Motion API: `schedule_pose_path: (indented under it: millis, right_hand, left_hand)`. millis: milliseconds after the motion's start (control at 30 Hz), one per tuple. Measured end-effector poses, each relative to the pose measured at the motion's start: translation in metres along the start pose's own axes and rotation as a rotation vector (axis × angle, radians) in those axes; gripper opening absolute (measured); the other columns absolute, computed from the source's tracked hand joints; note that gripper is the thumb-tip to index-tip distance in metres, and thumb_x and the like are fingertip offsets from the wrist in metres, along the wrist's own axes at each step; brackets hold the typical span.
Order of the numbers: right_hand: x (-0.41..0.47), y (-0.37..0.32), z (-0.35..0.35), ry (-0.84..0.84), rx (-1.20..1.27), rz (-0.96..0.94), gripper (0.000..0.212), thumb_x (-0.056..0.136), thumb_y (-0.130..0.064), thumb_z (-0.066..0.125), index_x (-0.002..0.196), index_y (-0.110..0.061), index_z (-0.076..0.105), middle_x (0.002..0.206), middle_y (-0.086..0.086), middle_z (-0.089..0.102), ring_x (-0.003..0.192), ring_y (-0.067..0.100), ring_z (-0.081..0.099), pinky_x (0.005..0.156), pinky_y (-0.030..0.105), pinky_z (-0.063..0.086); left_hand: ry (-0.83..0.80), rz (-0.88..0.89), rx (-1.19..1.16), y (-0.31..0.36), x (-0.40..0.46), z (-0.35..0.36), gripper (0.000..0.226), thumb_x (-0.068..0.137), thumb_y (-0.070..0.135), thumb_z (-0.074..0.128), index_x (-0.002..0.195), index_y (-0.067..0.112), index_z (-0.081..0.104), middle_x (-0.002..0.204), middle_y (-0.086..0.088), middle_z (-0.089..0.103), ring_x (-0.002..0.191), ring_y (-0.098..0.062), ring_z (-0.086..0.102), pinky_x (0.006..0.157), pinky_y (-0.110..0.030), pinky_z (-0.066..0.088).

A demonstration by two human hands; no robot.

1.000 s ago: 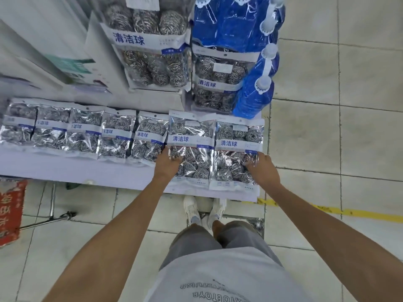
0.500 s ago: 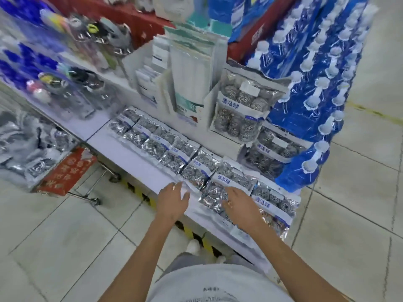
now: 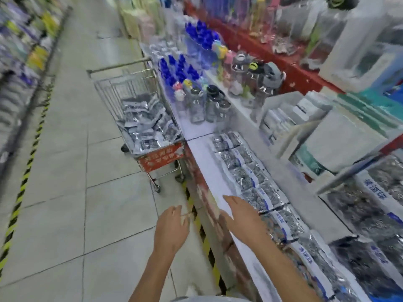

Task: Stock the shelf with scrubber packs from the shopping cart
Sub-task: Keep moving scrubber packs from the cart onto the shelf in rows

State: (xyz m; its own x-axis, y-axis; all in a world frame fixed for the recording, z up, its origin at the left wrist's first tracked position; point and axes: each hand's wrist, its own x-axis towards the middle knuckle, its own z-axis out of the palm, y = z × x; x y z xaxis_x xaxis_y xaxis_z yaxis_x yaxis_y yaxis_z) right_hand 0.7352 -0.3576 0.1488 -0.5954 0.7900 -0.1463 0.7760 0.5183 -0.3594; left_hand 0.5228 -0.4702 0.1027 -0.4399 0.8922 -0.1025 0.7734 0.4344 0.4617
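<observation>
A row of silvery scrubber packs (image 3: pixel 250 171) with blue-and-white labels lies along the white shelf (image 3: pixel 205 158) on the right. A metal shopping cart (image 3: pixel 122 88) stands ahead beside the shelf, and several more scrubber packs (image 3: pixel 146 127) are piled inside it. My left hand (image 3: pixel 171 228) hovers over the floor just off the shelf edge, fingers straight, holding nothing. My right hand (image 3: pixel 244 219) hangs above the shelf's front edge beside the row of packs, fingers straight and empty. The view is motion-blurred.
Clear bottles (image 3: pixel 209 105) and blue-capped goods (image 3: pixel 176 68) stand on the shelf beyond the packs. White boxes (image 3: pixel 290 114) sit behind the row. A tiled aisle (image 3: pixel 82 171) with yellow-black tape runs left, with another shelving unit (image 3: pixel 15 62) across it.
Both hands have lifted off the packs at the right end of the row and pulled back empty. My view has swung left toward the cart and down the aisle.
</observation>
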Motion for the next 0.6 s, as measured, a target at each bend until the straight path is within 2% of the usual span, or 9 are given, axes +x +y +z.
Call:
schedule_pose_path:
  millis: [67,100,233,300,400,600]
  right_hand:
    - [0.030,-0.027,0.004,-0.001,0.011,-0.061,0.092,0.091,-0.073,-0.002,0.148,-0.020,0.047,0.143,0.001,0.055,0.130,0.023,0.051,0.107,0.037,0.042]
    - [0.044,-0.037,0.009,0.000,0.024,-0.080,0.099,0.088,-0.076,-0.007,0.146,-0.019,0.050,0.139,0.002,0.058,0.127,0.023,0.053,0.105,0.037,0.044]
    - [0.104,-0.066,0.036,-0.077,0.050,-0.100,0.083,0.095,-0.076,0.013,0.146,-0.022,0.050,0.141,-0.001,0.058,0.130,0.020,0.053,0.107,0.036,0.045]
    - [0.132,-0.081,0.044,-0.114,0.034,-0.118,0.067,0.100,-0.066,0.027,0.146,-0.023,0.050,0.139,-0.003,0.060,0.126,0.018,0.055,0.102,0.032,0.046]
    - [0.177,-0.096,0.052,-0.141,0.015,-0.152,0.055,0.105,-0.051,0.041,0.151,-0.022,0.046,0.146,-0.005,0.055,0.132,0.016,0.051,0.107,0.029,0.041]
    - [0.281,-0.113,0.073,-0.234,0.056,-0.149,0.066,0.101,-0.063,0.032,0.152,-0.023,0.044,0.147,-0.007,0.053,0.132,0.011,0.050,0.108,0.027,0.041]
  left_hand:
    - [0.035,-0.042,-0.008,-0.028,0.012,-0.013,0.047,0.102,0.036,0.055,0.139,0.009,0.060,0.116,-0.008,0.067,0.106,-0.028,0.063,0.092,-0.039,0.052]
    - [0.050,-0.061,-0.011,-0.039,0.018,-0.020,0.047,0.102,0.037,0.055,0.139,0.009,0.060,0.115,-0.008,0.067,0.105,-0.027,0.063,0.092,-0.039,0.052]
    - [0.084,-0.128,-0.028,-0.078,0.046,-0.042,0.049,0.103,0.039,0.053,0.141,0.009,0.059,0.124,-0.009,0.066,0.113,-0.028,0.062,0.099,-0.041,0.050]
    - [0.104,-0.160,-0.035,-0.095,0.065,-0.052,0.050,0.104,0.040,0.051,0.143,0.009,0.057,0.130,-0.010,0.064,0.120,-0.029,0.059,0.104,-0.041,0.048]
    - [0.130,-0.208,-0.050,-0.116,0.101,-0.067,0.050,0.104,0.041,0.050,0.144,0.010,0.056,0.133,-0.010,0.063,0.123,-0.028,0.058,0.105,-0.040,0.047]
    - [0.146,-0.282,-0.069,-0.156,0.197,-0.095,0.048,0.105,0.038,0.051,0.145,0.012,0.055,0.136,-0.009,0.061,0.125,-0.026,0.056,0.105,-0.037,0.045]
